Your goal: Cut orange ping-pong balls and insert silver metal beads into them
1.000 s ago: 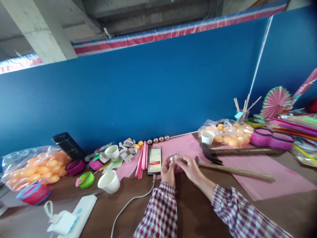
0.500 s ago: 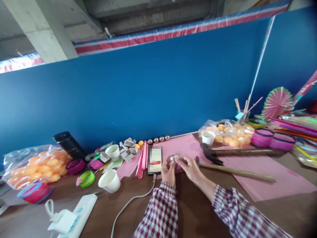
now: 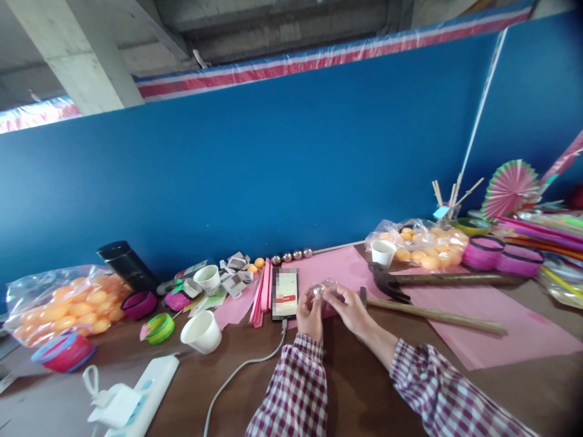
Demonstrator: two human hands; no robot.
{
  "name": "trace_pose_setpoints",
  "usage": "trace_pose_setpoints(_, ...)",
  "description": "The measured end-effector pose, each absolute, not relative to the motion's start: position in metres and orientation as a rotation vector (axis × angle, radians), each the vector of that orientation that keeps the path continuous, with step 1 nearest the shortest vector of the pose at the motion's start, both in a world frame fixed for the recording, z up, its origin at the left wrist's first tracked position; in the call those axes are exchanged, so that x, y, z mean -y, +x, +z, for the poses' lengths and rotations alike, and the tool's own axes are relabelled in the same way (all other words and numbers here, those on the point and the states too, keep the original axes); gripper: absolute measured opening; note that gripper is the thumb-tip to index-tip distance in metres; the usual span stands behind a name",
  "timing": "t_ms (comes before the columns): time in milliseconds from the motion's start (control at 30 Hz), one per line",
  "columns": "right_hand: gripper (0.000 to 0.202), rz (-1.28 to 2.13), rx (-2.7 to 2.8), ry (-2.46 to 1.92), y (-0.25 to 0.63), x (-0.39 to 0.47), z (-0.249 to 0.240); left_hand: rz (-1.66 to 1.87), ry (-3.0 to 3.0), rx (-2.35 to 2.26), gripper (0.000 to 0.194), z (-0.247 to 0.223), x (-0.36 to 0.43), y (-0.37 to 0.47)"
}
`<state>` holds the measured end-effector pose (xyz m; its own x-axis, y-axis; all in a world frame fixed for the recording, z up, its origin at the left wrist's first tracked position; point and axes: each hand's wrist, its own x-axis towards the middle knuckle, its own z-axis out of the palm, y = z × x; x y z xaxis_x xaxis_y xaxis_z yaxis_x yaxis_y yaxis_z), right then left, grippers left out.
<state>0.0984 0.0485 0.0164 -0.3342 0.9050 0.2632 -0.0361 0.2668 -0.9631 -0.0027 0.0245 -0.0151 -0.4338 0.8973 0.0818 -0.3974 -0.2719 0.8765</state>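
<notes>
My left hand (image 3: 310, 312) and my right hand (image 3: 348, 308) meet over the pink paper (image 3: 339, 265), both with fingers closed around a small shiny, clear plastic piece (image 3: 320, 288). The fingers partly cover it, and its exact shape is hard to make out. Just left of my left hand lies a phone (image 3: 286, 294) with a cable (image 3: 246, 363) plugged in. Several metal balls (image 3: 297, 255) sit in a row behind the phone. To the right of my right hand are two hammers, one with a light wooden handle (image 3: 437, 314) and one with a darker handle (image 3: 460, 278).
On the left are a bag of orange balls (image 3: 75, 306), a black bottle (image 3: 127, 267), a white cup (image 3: 201, 332) and a power strip (image 3: 152, 388). Another ball bag (image 3: 430, 246), a small cup (image 3: 382, 254) and a paper fan (image 3: 510, 189) stand at the back right.
</notes>
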Motion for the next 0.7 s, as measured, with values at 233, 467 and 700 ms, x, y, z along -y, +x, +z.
trace_pose_setpoints(233,0.021,1.255,1.580,-0.811,0.0994,-0.0483,0.0158,1.843,0.750,-1.022,0.040,-0.0170,-0.0253,-0.0029)
trace_pose_setpoints(467,0.023,1.257,1.581,-0.818,0.0985,-0.0481,0.0167,1.840,0.723,-1.029,0.041,-0.0151,-0.0246,-0.0030)
trace_pose_setpoints(700,0.021,1.245,1.604,-0.807,0.0990,-0.0482,0.0176,1.840,0.723,-1.037,0.039,-0.0133,-0.0247,-0.0024)
